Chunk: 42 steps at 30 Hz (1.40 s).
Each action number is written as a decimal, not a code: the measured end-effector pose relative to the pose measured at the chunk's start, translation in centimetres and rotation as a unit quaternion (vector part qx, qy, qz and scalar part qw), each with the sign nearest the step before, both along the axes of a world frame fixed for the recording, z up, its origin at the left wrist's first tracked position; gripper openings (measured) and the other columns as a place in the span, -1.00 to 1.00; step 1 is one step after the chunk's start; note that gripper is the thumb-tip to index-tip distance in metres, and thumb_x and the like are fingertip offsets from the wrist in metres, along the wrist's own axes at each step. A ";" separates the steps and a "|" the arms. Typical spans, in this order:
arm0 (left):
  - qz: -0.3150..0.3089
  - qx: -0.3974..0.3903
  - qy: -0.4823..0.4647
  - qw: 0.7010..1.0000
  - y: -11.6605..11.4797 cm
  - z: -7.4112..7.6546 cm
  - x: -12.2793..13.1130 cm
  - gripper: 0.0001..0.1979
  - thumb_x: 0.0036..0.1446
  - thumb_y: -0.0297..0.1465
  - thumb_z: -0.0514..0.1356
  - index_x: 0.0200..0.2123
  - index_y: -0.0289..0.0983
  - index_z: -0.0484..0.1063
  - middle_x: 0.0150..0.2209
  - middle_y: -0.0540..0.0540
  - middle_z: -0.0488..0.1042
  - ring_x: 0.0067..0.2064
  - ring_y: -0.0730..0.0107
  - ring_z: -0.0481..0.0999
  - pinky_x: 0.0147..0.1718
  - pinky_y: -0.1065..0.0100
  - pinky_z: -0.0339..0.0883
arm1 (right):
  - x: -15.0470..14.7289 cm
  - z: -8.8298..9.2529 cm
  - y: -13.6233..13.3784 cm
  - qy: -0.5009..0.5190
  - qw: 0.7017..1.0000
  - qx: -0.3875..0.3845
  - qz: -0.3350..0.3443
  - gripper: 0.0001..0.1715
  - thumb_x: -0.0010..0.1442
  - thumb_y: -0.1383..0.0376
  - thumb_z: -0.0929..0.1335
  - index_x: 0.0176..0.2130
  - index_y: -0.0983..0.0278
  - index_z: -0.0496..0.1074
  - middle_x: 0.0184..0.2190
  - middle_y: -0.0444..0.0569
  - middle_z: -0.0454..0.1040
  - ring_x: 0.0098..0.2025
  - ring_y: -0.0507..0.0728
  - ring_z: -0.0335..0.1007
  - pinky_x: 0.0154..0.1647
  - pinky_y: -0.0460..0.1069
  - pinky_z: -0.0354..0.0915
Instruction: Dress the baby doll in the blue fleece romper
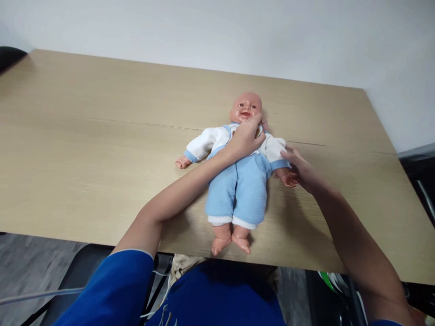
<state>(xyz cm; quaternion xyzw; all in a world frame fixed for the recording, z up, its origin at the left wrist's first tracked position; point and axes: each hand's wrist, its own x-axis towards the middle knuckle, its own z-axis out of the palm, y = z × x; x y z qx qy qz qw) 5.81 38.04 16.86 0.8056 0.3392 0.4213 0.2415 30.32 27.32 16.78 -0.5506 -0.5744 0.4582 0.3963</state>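
A baby doll (239, 181) lies on its back on the wooden table (102, 136), head away from me, in a white top and light blue fleece overalls. My left hand (246, 138) rests on the doll's chest, its fingers closed in a pinch on the overall bib by the neck. My right hand (301, 168) grips the doll's arm on the right side, at the blue sleeve cuff and the small plastic hand. The doll's bare feet reach the table's near edge.
A pale wall stands behind the table's far edge. A dark chair back (8, 56) shows at the far left corner. Below the near edge are my blue sleeves, white cables (34, 295) and a dark chair. Dark objects sit past the right edge.
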 end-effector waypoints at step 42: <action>-0.012 -0.239 -0.072 0.968 -9.0 -2.6 -15.9 -0.32 0.40 0.41 0.24 -0.03 -0.10 0.46 -0.07 -0.13 0.53 -0.01 0.06 0.51 0.17 0.03 0.54 | -4.2 -3.4 -0.1 0.135 0.990 0.032 0.017 -0.24 0.18 -0.46 0.52 -0.29 0.02 0.21 -0.37 -0.11 0.23 -0.25 0.25 0.17 -0.07 0.23 0.40</action>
